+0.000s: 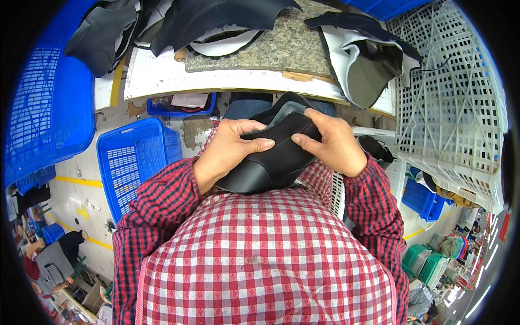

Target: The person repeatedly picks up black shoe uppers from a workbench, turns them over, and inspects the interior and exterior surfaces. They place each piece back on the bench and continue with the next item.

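A black leather shoe upper (250,171) is held up in front of my apron, its grey lining showing at the opening. My left hand (230,149) grips its left edge, thumb on the outer face and fingers curled inside. On the other edge, my right hand (335,142) pinches the material, its thumb pressed on the outside near a stitched seam and the fingers behind. Beyond my hands, more black uppers with white lining lie on the worktable, one at the left (216,27) and one at the right (368,59).
The white worktable (162,78) carries a grey stone slab (244,60). A blue crate (130,162) stands left on the floor, with a larger blue crate (46,103) beyond it. White plastic baskets (449,92) are stacked at right. Another person (51,265) sits far left.
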The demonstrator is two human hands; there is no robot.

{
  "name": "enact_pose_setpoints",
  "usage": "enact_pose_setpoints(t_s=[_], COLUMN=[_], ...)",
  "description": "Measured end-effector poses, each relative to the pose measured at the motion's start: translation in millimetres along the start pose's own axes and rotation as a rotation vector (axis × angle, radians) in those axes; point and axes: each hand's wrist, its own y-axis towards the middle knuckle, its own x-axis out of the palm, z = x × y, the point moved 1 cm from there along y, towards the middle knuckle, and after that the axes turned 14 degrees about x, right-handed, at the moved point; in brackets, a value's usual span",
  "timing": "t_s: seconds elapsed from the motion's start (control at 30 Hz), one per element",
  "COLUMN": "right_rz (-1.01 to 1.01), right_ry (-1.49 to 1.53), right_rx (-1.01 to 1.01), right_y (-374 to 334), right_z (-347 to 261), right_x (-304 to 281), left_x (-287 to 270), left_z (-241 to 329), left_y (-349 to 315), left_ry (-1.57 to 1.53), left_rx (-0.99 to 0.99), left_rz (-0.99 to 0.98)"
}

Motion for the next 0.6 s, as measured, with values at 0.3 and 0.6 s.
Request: enact_pose_setpoints(t_s=[0.3,0.6], right_rz=[0.075,0.038], right_ry=[0.462,0.551], right_rx=[0.164,0.168], right_y=[-8,-10], right_z=[9,15], right_x=[7,4], left_x=[-3,-2], left_z=[3,1], left_y=[16,24], left_ry=[0.244,0.178], left_rx=[0.165,0.178], left_rz=[-0.153,-0.276])
